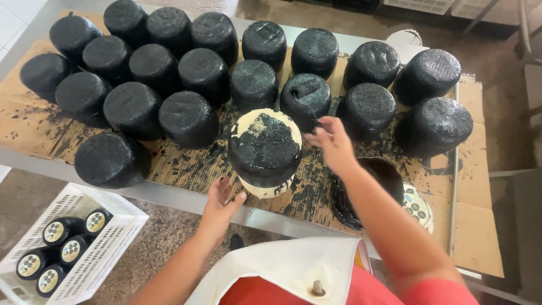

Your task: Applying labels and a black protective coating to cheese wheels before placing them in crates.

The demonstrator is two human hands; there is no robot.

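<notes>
Fingers of my right hand (333, 141) pinch a thin dark brush (307, 108) just above the pale round cheese-like block half coated in black (264, 151), while my left hand (221, 204) lies open with its fingertips (240, 197) touching that block's lower front edge. Black coating covers the block's near top and upper side; its far top and its base show cream. It stands on stained brown cardboard (186, 166) that covers a metal table (169, 195). Behind the block and to both sides of it stand many fully black round blocks (189, 118), close together in rows; one more sits apart, to its left near the table's front edge. Just right of the block, under my right forearm, sits a dark bowl of black coating (389, 172), with a round patterned lid (416, 208) beside it. Below and left of the block, off the table, a white plastic crate (107, 240) holds small black rounds with pale patterned ends (53, 231). I wear a white apron (293, 265).
</notes>
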